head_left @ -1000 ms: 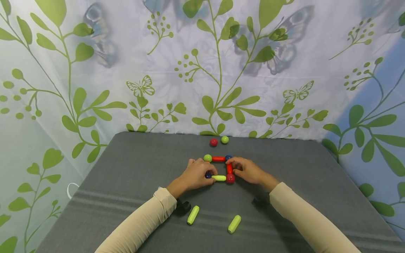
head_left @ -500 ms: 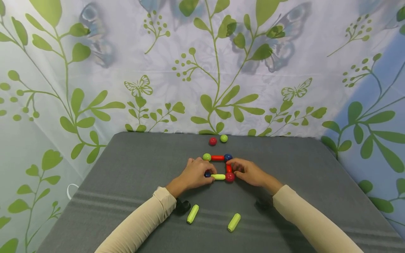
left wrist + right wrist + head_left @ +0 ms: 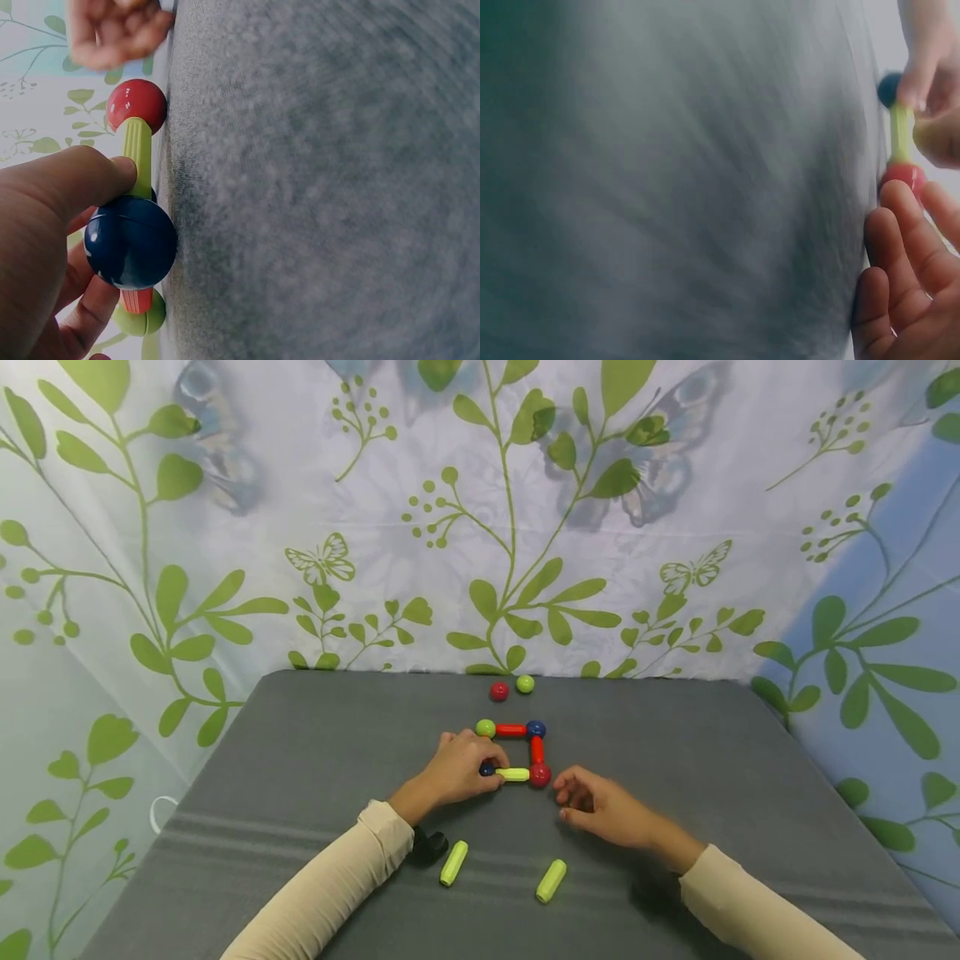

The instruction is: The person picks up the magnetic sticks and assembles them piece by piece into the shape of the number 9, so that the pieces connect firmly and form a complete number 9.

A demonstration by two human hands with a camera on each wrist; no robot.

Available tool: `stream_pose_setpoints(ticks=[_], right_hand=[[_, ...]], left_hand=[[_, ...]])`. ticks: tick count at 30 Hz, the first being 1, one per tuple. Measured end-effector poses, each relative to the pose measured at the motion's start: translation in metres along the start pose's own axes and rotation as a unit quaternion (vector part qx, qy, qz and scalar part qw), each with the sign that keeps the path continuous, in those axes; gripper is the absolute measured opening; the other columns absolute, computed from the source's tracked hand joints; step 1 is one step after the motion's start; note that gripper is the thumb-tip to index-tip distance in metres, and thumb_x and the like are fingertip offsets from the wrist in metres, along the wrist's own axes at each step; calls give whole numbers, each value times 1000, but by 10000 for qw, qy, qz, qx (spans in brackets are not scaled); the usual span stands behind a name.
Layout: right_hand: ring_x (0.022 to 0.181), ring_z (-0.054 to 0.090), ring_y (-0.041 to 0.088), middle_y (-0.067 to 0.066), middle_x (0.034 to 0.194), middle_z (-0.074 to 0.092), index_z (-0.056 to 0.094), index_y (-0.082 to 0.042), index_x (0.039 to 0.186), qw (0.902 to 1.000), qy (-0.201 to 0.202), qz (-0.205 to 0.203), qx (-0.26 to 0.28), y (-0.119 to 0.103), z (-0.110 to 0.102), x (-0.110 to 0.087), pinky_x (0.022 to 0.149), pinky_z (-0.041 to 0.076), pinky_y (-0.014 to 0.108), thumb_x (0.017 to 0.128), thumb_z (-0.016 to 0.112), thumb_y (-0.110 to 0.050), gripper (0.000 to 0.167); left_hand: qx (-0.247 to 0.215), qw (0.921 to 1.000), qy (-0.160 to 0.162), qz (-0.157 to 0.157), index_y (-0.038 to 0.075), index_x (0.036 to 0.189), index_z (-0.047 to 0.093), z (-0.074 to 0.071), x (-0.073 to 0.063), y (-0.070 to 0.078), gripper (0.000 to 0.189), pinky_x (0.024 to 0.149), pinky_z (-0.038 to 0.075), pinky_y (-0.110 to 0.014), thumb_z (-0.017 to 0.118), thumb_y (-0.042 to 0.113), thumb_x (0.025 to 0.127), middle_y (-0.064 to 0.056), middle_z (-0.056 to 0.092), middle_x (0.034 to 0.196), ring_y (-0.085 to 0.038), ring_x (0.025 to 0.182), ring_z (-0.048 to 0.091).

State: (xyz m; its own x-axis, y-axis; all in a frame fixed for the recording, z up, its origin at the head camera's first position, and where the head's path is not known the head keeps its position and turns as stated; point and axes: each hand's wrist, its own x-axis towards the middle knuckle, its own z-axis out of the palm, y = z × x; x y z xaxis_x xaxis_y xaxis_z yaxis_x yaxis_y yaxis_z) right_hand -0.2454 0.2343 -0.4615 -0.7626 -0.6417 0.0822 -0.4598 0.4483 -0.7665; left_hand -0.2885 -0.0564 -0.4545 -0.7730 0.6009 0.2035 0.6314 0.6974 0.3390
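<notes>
A square of toy sticks and balls lies mid-table. My left hand (image 3: 457,768) is at its near left corner, thumb and fingers pinching the yellow-green stick (image 3: 515,774) beside a blue ball (image 3: 131,241). That stick runs to a red ball (image 3: 539,775). Red sticks form the far side (image 3: 512,730) and right side (image 3: 537,750), meeting at another blue ball (image 3: 536,729). A green ball (image 3: 485,727) marks the far left corner; the red stick (image 3: 136,300) below it is mostly hidden by my hand. My right hand (image 3: 611,810) is off the square, fingers loosely bent, holding nothing.
Near the table's back edge lie a loose red ball (image 3: 499,692) and a green ball (image 3: 525,684). Two yellow-green sticks, one left (image 3: 453,863) and one right (image 3: 551,882), lie in front. A patterned curtain (image 3: 420,527) hangs behind the grey table (image 3: 337,727).
My right hand has let go of the square's right side and moved right and toward me. The left hand keeps its grip at the near left corner.
</notes>
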Motion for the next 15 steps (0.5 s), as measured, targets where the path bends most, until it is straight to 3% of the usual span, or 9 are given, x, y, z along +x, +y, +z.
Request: stream_pose_setpoints(ticks=[3, 7, 15], right_hand=[[89, 62, 16, 2, 106, 65, 62, -10, 121, 9989, -379, -43, 270, -10, 5, -14, 77, 52, 31, 94, 74, -14, 30], [94, 61, 18, 0, 110, 65, 65, -14, 126, 9953, -841, -422, 227, -18, 8, -27, 80, 52, 33, 93, 75, -17, 34], [91, 60, 17, -2, 108, 65, 70, -16, 122, 9916, -1063, -663, 331, -20, 11, -35, 79, 51, 31, 92, 76, -15, 30]], left_hand=[[-20, 10000, 4, -14, 29, 101, 76, -2, 0, 0, 13, 79, 34, -43, 79, 30, 89, 16, 70, 100, -14, 92, 53], [5, 10000, 28, -28, 29, 101, 76, -3, -1, -1, 12, 78, 34, -43, 79, 30, 89, 16, 70, 100, -14, 92, 53], [-49, 10000, 58, 53, 30, 100, 76, 0, 0, 1, 11, 77, 34, -43, 78, 31, 90, 17, 70, 99, -13, 91, 52]])
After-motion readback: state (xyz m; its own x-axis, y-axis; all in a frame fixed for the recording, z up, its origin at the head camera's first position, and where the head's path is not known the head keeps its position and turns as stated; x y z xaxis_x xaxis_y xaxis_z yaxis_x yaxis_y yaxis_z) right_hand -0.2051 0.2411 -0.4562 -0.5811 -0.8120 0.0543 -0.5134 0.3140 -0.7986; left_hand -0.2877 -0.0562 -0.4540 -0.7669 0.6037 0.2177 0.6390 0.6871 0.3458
